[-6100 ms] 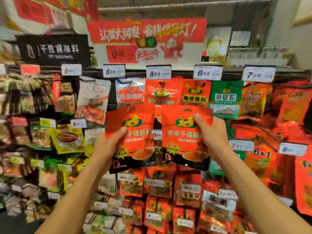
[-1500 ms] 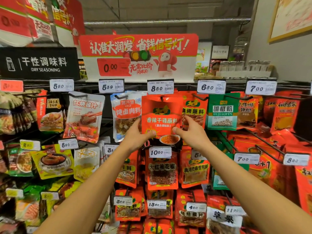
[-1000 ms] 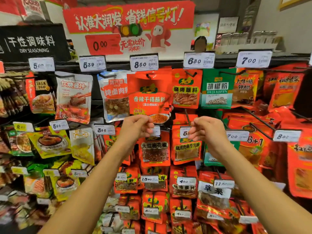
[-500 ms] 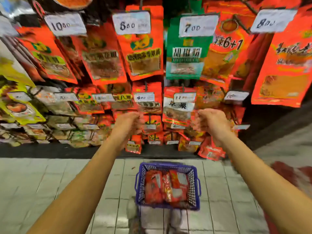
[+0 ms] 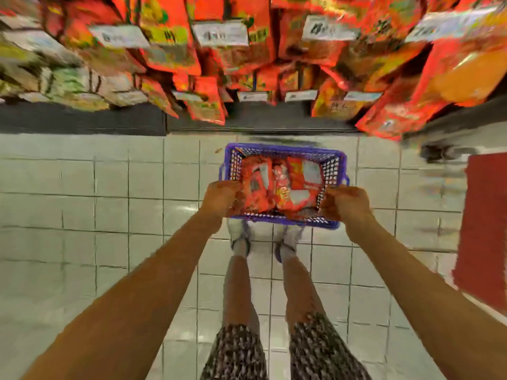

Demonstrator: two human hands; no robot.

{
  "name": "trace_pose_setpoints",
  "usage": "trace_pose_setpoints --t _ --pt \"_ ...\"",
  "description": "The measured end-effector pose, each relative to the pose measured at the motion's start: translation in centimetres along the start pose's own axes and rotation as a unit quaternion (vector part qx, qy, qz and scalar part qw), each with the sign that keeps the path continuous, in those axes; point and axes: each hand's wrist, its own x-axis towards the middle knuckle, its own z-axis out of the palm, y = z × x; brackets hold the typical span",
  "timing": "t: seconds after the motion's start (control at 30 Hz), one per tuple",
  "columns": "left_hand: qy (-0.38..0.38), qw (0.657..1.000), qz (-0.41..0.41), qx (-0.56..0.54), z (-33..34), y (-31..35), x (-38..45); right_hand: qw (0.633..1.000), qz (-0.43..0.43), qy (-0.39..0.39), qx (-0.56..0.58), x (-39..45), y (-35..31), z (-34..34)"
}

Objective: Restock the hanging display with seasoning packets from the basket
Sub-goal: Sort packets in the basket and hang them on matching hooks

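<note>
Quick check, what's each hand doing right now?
Left hand: down at the left side of the basket, over the packets; too blurred to tell its grip.
Right hand: at the basket's right side; grip cannot be told either.

I see a purple mesh basket (image 5: 285, 152) upright on the tiled floor, red seasoning packets (image 5: 282, 187) heaped inside; the hanging display (image 5: 233, 50) of red-orange packets is above, blurred

Purple mesh basket (image 5: 284, 150), red-orange seasoning packets (image 5: 282, 187), pale grey tiled floor (image 5: 109, 204), black-and-white speckled shorts (image 5: 238, 352)
</note>
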Motion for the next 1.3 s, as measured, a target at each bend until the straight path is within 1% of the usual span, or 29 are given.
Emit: trace_pose_setpoints --t 0.07,0.2,0.27,0.33,0.4,0.47,0.5,0.57,0.67,0.7,0.73,0.77,0.83,0.9,1.0,1.1,1.17,1.27,1.3 --pt "0.011 1.000 -0.016 0.018 0.5 -2.6 4.2 0.999 0.024 0.002 -0.038 3.9 3.8 1.4" --pt "0.005 0.992 -0.029 0.123 1.0 -8.2 12.6 0.989 0.022 -0.021 -0.144 11.3 10.2 4.5" --pt "-0.011 0.988 -0.036 0.149 1.1 -10.9 16.3 0.980 0.023 -0.048 -0.194 14.6 12.9 6.3" --pt "-0.036 0.984 -0.041 0.168 1.2 -13.3 19.5 0.958 -0.002 -0.088 -0.275 17.8 15.5 8.5" --pt "-0.051 0.982 -0.048 0.178 1.3 -15.3 22.5 0.904 -0.053 -0.130 -0.403 20.9 17.8 10.8" --pt "-0.044 0.977 -0.044 0.202 1.3 -16.8 25.0 0.847 -0.101 -0.128 -0.506 23.7 19.3 13.2" --pt "-0.037 0.976 -0.039 0.212 1.3 -17.4 26.2 0.823 -0.123 -0.135 -0.539 25.1 20.1 14.2" --pt "-0.020 0.977 -0.028 0.210 1.2 -18.3 28.1 0.764 -0.173 -0.190 -0.591 27.4 21.0 16.1" --pt "-0.012 0.979 -0.021 0.204 1.1 -19.0 30.2 0.649 -0.241 -0.258 -0.674 29.2 21.5 18.3" --pt "-0.013 0.979 -0.025 0.202 1.1 -19.2 30.7 0.622 -0.245 -0.264 -0.696 29.7 21.7 18.8" --pt "-0.017 0.980 -0.029 0.198 1.0 -19.3 31.0 0.610 -0.241 -0.257 -0.710 29.9 21.8 19.1" --pt "-0.023 0.979 -0.031 0.201 0.9 -19.4 31.3 0.611 -0.246 -0.244 -0.712 30.2 21.9 19.3" --pt "-0.034 0.972 -0.017 0.230 0.6 -19.3 31.6 0.640 -0.277 -0.203 -0.688 30.5 21.6 19.1" --pt "-0.035 0.965 -0.001 0.259 0.2 -19.1 31.5 0.667 -0.303 -0.178 -0.657 30.7 21.5 18.5" --pt "-0.036 0.957 0.011 0.286 -0.1 -18.8 31.2 0.673 -0.302 -0.172 -0.653 30.8 22.0 17.6" --pt "-0.043 0.954 0.013 0.297 0.1 -18.6 31.3 0.653 -0.281 -0.204 -0.673 30.8 22.6 17.5" --pt "-0.051 0.952 0.013 0.301 0.3 -18.7 31.6 0.635 -0.286 -0.216 -0.685 31.1 23.2 18.0" --pt "-0.076 0.942 0.032 0.325 0.5 -19.4 32.3 0.595 -0.314 -0.206 -0.710 31.8 23.9 19.4" --pt "-0.070 0.945 0.029 0.320 0.4 -19.5 32.6 0.593 -0.322 -0.202 -0.710 32.0 24.0 19.7"
